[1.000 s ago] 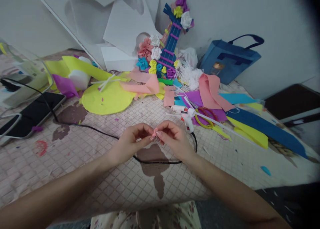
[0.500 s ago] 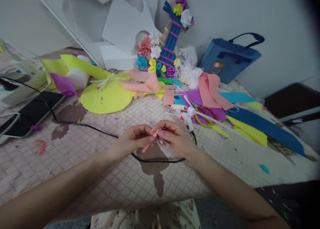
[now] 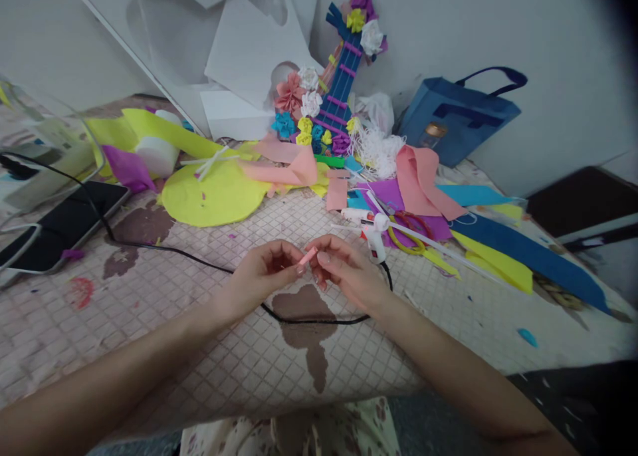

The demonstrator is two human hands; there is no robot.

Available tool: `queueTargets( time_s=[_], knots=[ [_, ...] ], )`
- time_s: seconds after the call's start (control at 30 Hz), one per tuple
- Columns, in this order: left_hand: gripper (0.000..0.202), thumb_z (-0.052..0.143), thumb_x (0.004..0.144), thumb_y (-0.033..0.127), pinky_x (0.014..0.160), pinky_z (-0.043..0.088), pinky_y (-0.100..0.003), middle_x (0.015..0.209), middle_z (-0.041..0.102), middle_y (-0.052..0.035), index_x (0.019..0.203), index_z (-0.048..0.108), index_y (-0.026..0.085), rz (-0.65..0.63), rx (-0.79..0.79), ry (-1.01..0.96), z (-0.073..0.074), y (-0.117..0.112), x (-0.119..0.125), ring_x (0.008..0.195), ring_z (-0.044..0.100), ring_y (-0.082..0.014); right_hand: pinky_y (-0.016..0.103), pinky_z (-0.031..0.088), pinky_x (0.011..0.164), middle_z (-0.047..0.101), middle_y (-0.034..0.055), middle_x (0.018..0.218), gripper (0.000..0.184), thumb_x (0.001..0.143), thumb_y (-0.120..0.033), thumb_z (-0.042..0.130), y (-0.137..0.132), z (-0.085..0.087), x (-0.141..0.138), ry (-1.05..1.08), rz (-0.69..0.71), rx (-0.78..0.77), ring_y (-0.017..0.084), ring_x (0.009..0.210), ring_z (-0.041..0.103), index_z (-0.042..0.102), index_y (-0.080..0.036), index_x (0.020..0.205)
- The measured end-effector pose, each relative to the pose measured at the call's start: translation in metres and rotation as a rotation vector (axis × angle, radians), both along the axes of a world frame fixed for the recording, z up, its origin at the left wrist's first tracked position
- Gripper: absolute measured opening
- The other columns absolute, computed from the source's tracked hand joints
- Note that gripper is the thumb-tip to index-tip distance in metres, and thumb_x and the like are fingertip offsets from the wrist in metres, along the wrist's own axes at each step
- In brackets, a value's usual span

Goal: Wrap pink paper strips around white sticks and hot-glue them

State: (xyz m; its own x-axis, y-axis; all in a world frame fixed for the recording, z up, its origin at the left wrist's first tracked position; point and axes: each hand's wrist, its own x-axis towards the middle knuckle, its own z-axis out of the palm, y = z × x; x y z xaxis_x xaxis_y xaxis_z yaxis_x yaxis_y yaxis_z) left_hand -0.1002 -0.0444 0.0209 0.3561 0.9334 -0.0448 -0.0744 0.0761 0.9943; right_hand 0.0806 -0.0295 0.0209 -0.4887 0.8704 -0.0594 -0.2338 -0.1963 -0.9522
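A small strip of pink crepe paper (image 3: 309, 255) is up off the table between my hands. My left hand (image 3: 264, 270) pinches its lower end between thumb and fingers. My right hand (image 3: 351, 273) is closed round the upper end, with the thumb at the strip's near side and the curled fingers behind it; the exact contact there is partly hidden. Just beyond my right hand lies a white glue gun (image 3: 376, 243), its black cord (image 3: 319, 321) looping below both hands. A pink paper rectangle (image 3: 337, 193) lies farther back.
A blue toy-like guitar (image 3: 340, 77) with paper flowers leans on the wall. Yellow-handled scissors (image 3: 406, 242), a yellow oval (image 3: 214, 197), blue paper (image 3: 533, 256) and white string (image 3: 376, 150) lie about. A phone (image 3: 64, 227) lies left; a blue bag (image 3: 458, 120) stands right.
The pink strip has turned: its free tail no longer hangs toward me, and it now points up and right between the fingertips. My right thumb has loosened slightly.
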Motion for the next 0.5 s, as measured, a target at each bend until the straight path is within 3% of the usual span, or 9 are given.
queueTargets(
  time_s=[0.1, 0.23, 0.5],
  knots=[
    [0.019, 0.067, 0.078, 0.029, 0.069, 0.047, -0.027, 0.081, 0.063, -0.0040, 0.084, 0.060, 0.013, 0.074, 0.104, 0.099, 0.0026, -0.0009, 0.0007, 0.075, 0.058, -0.0138, 0.019, 0.045, 0.050, 0.058, -0.0008, 0.082, 0.018, 0.077, -0.029, 0.069, -0.0010, -0.0016, -0.0012, -0.024, -0.023, 0.061, 0.008, 0.062, 0.052, 0.061, -0.021, 0.091],
    [0.015, 0.065, 0.079, 0.027, 0.067, 0.046, -0.026, 0.079, 0.063, -0.0029, 0.083, 0.060, 0.013, 0.102, 0.181, 0.157, 0.0031, -0.0027, 0.0015, 0.072, 0.057, -0.0128, 0.020, 0.047, 0.053, 0.059, 0.0004, 0.087, 0.019, 0.077, -0.026, 0.069, -0.0029, -0.0035, -0.0018, -0.075, -0.035, 0.144, 0.010, 0.071, 0.054, 0.060, -0.023, 0.094],
    [0.013, 0.065, 0.080, 0.025, 0.067, 0.046, -0.024, 0.077, 0.063, -0.0022, 0.083, 0.061, 0.013, 0.085, 0.178, 0.145, 0.0032, -0.0046, 0.0029, 0.072, 0.058, -0.0119, 0.021, 0.044, 0.051, 0.058, -0.0015, 0.077, 0.013, 0.078, -0.027, 0.067, -0.0047, 0.0008, -0.0039, -0.144, -0.091, 0.180, 0.008, 0.060, 0.051, 0.060, -0.022, 0.087]
  ],
)
